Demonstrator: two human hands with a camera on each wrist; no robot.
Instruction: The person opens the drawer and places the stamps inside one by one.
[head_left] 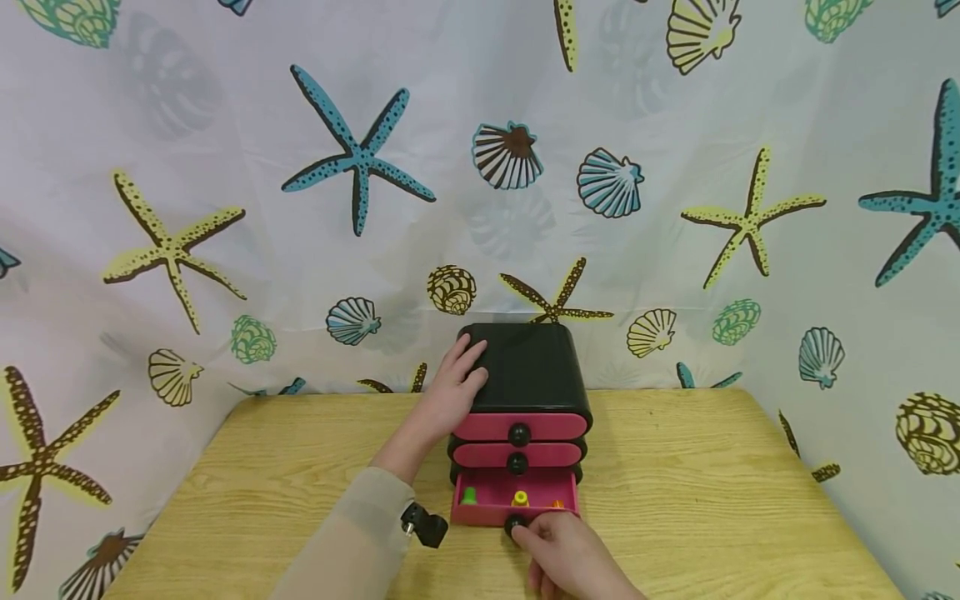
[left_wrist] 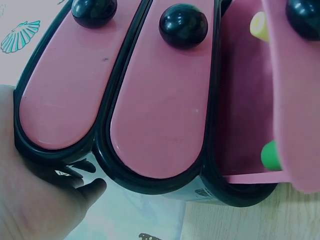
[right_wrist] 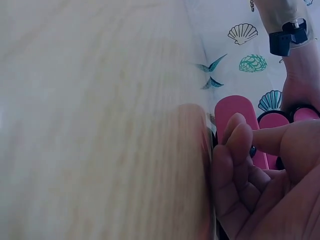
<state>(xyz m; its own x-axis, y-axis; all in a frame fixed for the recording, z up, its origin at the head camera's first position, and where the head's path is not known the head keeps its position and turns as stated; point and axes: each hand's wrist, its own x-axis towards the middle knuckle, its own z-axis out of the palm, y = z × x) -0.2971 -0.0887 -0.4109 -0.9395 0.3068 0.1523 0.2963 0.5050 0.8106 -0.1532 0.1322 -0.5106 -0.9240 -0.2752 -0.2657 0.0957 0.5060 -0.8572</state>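
A small black cabinet with three pink drawers stands on the table. My left hand rests on its top and left side, fingers extended. Down at the front, my right hand pinches the round black knob of the bottom drawer, which is pulled out. Inside that drawer are a green piece, a yellow piece and an orange piece, too small to identify. The upper drawer and middle drawer are closed in the left wrist view.
Light wood tabletop extends on both sides of the cabinet. A white curtain printed with starfish and shells hangs behind and at the sides. A small black camera sits on the left wrist, close to the drawer's left corner.
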